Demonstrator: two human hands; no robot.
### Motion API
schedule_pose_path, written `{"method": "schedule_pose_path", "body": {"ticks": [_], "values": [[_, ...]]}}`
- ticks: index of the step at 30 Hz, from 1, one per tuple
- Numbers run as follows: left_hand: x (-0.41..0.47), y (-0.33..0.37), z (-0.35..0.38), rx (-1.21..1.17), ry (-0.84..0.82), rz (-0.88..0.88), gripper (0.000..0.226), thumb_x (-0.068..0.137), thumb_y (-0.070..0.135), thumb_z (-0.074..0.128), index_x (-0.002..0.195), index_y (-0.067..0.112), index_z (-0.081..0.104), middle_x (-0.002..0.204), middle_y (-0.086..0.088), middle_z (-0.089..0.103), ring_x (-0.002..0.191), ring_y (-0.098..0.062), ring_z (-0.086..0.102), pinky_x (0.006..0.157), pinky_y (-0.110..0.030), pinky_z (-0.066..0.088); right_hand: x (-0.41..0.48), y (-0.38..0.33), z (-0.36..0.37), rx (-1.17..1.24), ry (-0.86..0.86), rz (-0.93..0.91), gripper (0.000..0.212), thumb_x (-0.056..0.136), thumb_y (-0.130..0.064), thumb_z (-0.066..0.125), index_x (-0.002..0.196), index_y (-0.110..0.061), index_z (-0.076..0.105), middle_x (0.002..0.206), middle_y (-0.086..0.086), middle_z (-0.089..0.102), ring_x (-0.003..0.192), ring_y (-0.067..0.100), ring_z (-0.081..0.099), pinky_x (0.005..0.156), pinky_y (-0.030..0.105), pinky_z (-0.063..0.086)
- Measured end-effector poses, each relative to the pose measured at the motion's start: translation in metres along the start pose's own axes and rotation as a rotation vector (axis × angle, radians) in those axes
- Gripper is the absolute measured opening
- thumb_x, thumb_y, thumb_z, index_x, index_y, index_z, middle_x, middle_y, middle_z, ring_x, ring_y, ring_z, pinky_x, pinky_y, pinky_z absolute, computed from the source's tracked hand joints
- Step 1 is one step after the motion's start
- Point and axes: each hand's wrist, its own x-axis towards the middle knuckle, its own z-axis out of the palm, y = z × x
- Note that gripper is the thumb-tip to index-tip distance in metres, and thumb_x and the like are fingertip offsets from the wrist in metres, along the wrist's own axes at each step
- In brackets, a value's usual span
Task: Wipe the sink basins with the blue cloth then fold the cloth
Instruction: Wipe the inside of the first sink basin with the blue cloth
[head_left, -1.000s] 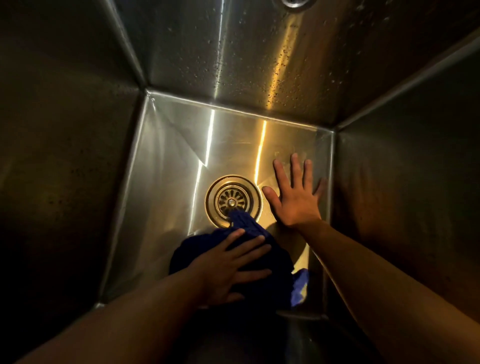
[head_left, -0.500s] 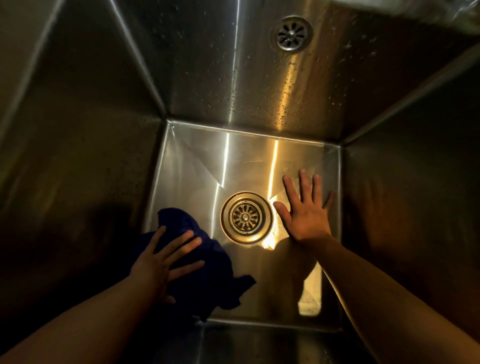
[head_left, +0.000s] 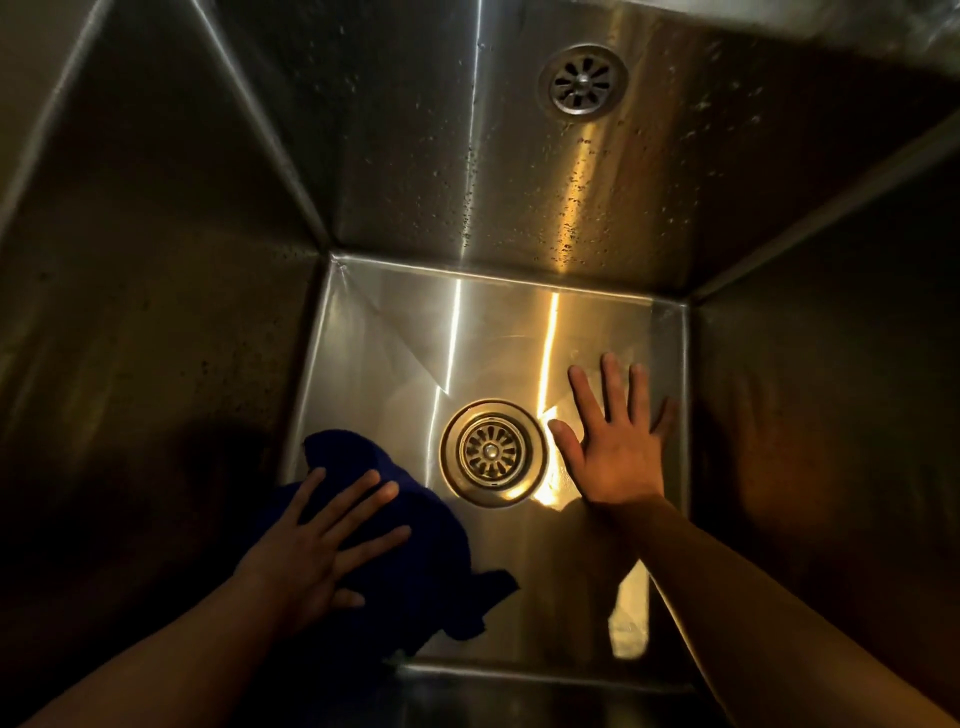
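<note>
1. view. i am looking straight down into one deep steel sink basin (head_left: 467, 332). both of my bare forearms enter from the near edge.

2. left hand (head_left: 317, 540). it lies palm down on top of the blue cloth (head_left: 436, 566). the fingers (head_left: 363, 493) are straight and spread apart, pointing toward the drain side. the hand presses the fabric onto the steel from above rather than gripping it.

3. blue cloth. it sits bunched, not folded, on the basin floor in the near left corner. its left part runs into the shadow at the left wall, and i cannot tell its outline there. its far right edge lies just beside the drain strainer (head_left: 492, 452) and does not cover it. one loose flap sticks out to the right, near the front wall.

4. right hand (head_left: 618, 447). it rests palm down on the bare steel floor, between the drain strainer and the right wall. the fingers (head_left: 613, 384) are straight and fanned out, and the thumb tip is near the strainer rim. it holds nothing and is well apart from the cloth.

5. fixtures. the drain strainer is round and slotted, set in the middle of the floor. a second round overflow grille (head_left: 583, 79) sits high on the back wall. water droplets (head_left: 467, 156) spot that wall around and below it.
</note>
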Motion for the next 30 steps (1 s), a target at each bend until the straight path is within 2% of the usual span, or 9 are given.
{"method": "schedule_pose_path", "body": {"ticks": [2,4,5,6,11,14,16,21,30], "values": [[0.007,0.001,0.001,-0.072,0.167,-0.093,0.073,0.089,0.064,0.013,0.129,0.043,-0.044,0.143,-0.009,-0.048,0.129,-0.03,-0.049,0.101,-0.062,-0.028,0.0,0.0,0.0,-0.004,-0.002,0.001,0.066,0.092,-0.07,0.017,0.15,-0.045,-0.001,0.162,-0.007,-0.012,0.147,0.025,-0.02,0.107,0.057,-0.021],[0.012,0.004,-0.007,-0.152,0.348,-0.214,0.07,0.086,0.062,0.018,0.147,0.035,-0.002,0.159,-0.019,0.005,0.145,-0.033,-0.005,0.107,-0.072,0.011,0.0,0.0,0.0,-0.019,0.001,-0.002,0.066,0.092,-0.07,0.015,0.151,-0.044,-0.001,0.162,-0.006,-0.011,0.146,0.024,-0.02,0.105,0.049,-0.032],[0.016,0.004,-0.013,-0.228,0.392,-0.261,0.068,0.085,0.063,0.02,0.145,0.031,0.018,0.154,-0.019,0.027,0.143,-0.036,0.017,0.102,-0.071,0.026,0.0,0.0,0.001,-0.024,0.007,-0.003,0.066,0.092,-0.07,0.014,0.151,-0.043,-0.001,0.162,-0.006,-0.011,0.146,0.024,-0.02,0.104,0.046,-0.034],[0.021,0.003,-0.017,-0.275,0.44,-0.298,0.068,0.085,0.064,0.02,0.142,0.029,0.028,0.15,-0.019,0.035,0.14,-0.039,0.028,0.1,-0.069,0.03,0.0,0.0,0.001,-0.019,0.011,-0.002,0.066,0.092,-0.07,0.014,0.151,-0.044,-0.001,0.162,-0.006,-0.012,0.146,0.024,-0.02,0.104,0.046,-0.034],[0.062,-0.008,-0.033,-0.321,0.66,-0.413,0.069,0.085,0.059,0.03,0.147,0.029,0.028,0.156,-0.019,0.021,0.143,-0.041,0.021,0.108,-0.066,0.015,0.001,0.001,0.005,0.019,0.011,0.004,0.066,0.092,-0.07,0.017,0.15,-0.046,-0.003,0.161,-0.008,-0.015,0.146,0.024,-0.021,0.108,0.061,-0.012],[0.089,-0.029,-0.054,-0.323,0.719,-0.461,0.069,0.089,0.06,0.032,0.15,0.031,0.017,0.16,-0.016,0.008,0.146,-0.037,0.008,0.11,-0.062,0.0,0.0,0.001,0.004,0.016,0.006,0.002,0.066,0.091,-0.071,0.013,0.15,-0.045,-0.005,0.161,-0.007,-0.015,0.146,0.024,-0.022,0.11,0.064,-0.008],[0.109,-0.048,-0.072,-0.321,0.733,-0.499,0.07,0.088,0.062,0.021,0.15,0.034,0.005,0.161,-0.014,-0.002,0.147,-0.034,-0.004,0.11,-0.06,-0.009,0.0,0.001,0.004,0.011,0.006,0.0,0.066,0.091,-0.071,0.011,0.15,-0.045,-0.004,0.161,-0.007,-0.015,0.146,0.024,-0.021,0.111,0.063,-0.009],[0.142,-0.093,-0.105,-0.344,0.798,-0.548,0.066,0.089,0.064,0.01,0.149,0.037,0.0,0.161,-0.013,-0.001,0.147,-0.033,-0.006,0.112,-0.061,-0.005,0.0,0.002,0.006,0.017,0.022,-0.008,0.066,0.091,-0.07,0.014,0.15,-0.044,-0.002,0.161,-0.008,-0.014,0.146,0.023,-0.022,0.108,0.055,-0.019],[0.12,-0.078,-0.087,-0.324,0.747,-0.518,0.073,0.087,0.066,0.005,0.15,0.031,-0.003,0.16,-0.013,-0.004,0.147,-0.031,-0.009,0.113,-0.058,-0.008,0.0,0.002,0.006,0.004,0.017,-0.007,0.066,0.091,-0.07,0.012,0.15,-0.044,-0.003,0.161,-0.007,-0.016,0.147,0.025,-0.019,0.111,0.062,-0.013]]}}
